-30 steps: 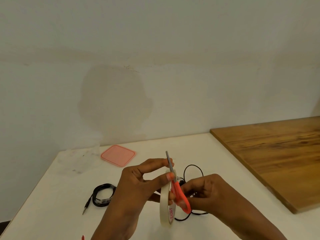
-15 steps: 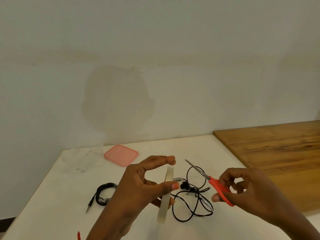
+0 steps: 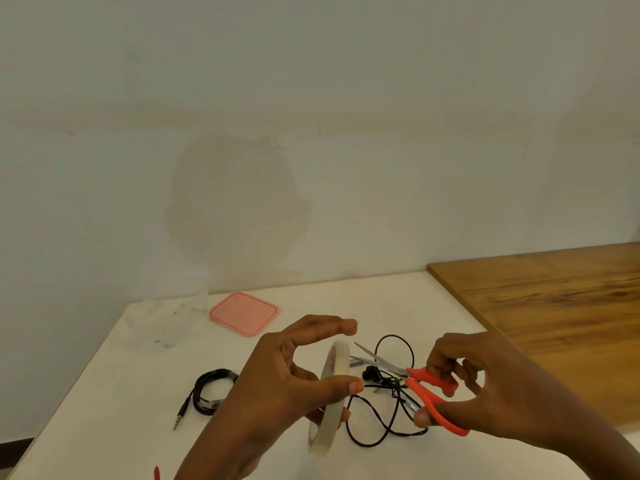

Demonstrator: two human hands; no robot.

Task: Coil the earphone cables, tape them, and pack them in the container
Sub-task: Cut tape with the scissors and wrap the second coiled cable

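Earphone cable (image 3: 370, 373), loose and tangled, lies on the white surface (image 3: 121, 410) at 3 o'clock from the tape roll (image 3: 327, 431), which our left grip (image 3: 277, 386) pinches upright. Our right grip (image 3: 485, 386) clasps open red scissors (image 3: 433, 379) above the tangle. At 9 o'clock rests a coiled cable (image 3: 207, 407); at 11, a pink lid (image 3: 244, 313).

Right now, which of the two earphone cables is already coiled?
The left cable, a tight bundle; the right cable sprawls in loose loops beneath the scissors.
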